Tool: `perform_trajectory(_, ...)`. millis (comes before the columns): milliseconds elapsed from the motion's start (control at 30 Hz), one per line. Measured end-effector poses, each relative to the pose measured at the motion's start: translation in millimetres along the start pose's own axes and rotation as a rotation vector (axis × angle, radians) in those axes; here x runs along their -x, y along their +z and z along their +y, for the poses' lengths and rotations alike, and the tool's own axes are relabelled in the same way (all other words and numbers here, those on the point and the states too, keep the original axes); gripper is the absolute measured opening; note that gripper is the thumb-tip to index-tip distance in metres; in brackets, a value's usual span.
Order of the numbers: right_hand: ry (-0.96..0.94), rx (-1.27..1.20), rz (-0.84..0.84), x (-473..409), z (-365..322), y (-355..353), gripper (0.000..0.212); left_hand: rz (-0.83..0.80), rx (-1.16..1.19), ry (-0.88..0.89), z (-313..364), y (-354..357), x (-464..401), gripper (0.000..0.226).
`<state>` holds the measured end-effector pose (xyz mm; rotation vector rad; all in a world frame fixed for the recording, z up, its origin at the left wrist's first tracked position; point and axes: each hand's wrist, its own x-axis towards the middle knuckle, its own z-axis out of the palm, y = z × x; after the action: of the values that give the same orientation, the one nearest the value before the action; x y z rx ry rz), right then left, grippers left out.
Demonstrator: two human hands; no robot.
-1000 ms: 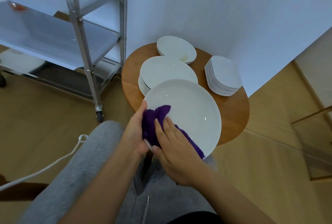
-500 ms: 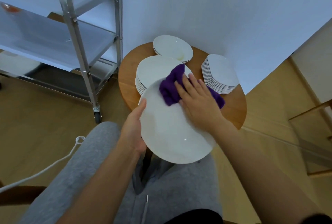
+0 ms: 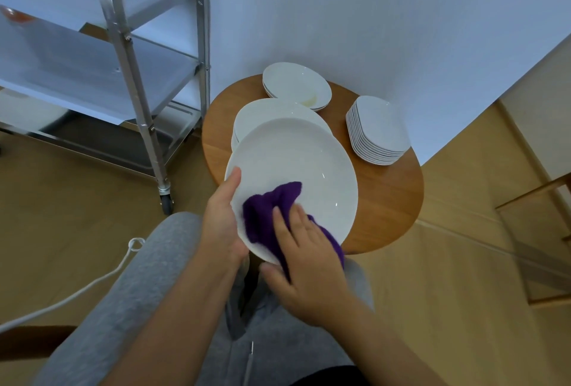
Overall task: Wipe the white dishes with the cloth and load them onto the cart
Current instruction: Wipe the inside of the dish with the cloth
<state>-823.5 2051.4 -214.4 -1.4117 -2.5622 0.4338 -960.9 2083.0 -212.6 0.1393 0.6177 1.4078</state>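
My left hand (image 3: 224, 218) grips the left rim of a large white plate (image 3: 302, 169), thumb on its face, and holds it tilted over my lap. With straight fingers my right hand (image 3: 306, 259) presses a purple cloth (image 3: 268, 212) flat against the plate's near part. Behind the held plate, on a round wooden table (image 3: 386, 200), is a stack of large white plates (image 3: 272, 113). A stack of white bowls (image 3: 295, 84) stands further back, and a stack of squarish white plates (image 3: 378, 129) is at the right. The metal cart (image 3: 133, 54) stands to the left.
The cart has three steel shelves and a caster wheel (image 3: 167, 203) near my left knee. A white cord (image 3: 92, 283) runs over the wooden floor at the left. White walls meet in a corner behind the table. A wooden frame (image 3: 540, 231) stands at the right.
My right hand has swept the cloth from the plate's far edge back to its near part. The left hand kept hold of the rim.
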Motion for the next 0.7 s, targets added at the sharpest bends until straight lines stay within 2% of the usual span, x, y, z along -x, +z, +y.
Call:
perform_trajectory(67, 0.016, 0.017, 0.078, -4, -17, 7, 0.081, 0.115, -0.027, 0.0, -4, 2, 1, 0.031)
perform_trajectory(133, 0.076, 0.105, 0.223, -12, -28, 9, 0.077, 0.145, -0.05, 0.019, -4, 8, 2, 0.031)
perform_trajectory(200, 0.084, 0.134, 0.37, -19, -31, 5, 0.066, 0.143, -0.084, 0.039, -1, 17, 1, 0.029)
perform_trajectory(267, 0.011, 0.135, 0.471, -22, -24, -2, 0.056, 0.125, -0.092, 0.058, 3, 27, 0, 0.028)
perform_trajectory(333, 0.0, 0.065, 0.489, -25, -16, -16, 0.047, 0.058, -0.165, 0.082, 9, 35, -1, 0.043)
perform_trajectory(433, 0.175, -0.366, 0.511, -24, -9, -42, 0.043, -0.072, -0.362, 0.11, 17, 41, -3, 0.072)
perform_trajectory(467, 0.24, -0.537, 0.524, -23, -5, -50, 0.046, -0.054, -0.432, 0.141, 20, 40, -6, 0.076)
perform_trajectory(533, 0.302, -0.797, 0.535, -21, 4, -64, 0.044, 0.081, -0.535, 0.196, 23, 31, -16, 0.082)
perform_trajectory(600, 0.31, -0.966, 0.573, -18, 10, -73, 0.044, 0.158, -0.507, 0.079, 21, 21, -25, 0.091)
perform_trajectory(700, 0.322, -1.19, 0.602, -15, 11, -77, 0.046, 0.132, -0.392, -0.153, 12, 12, -33, 0.109)
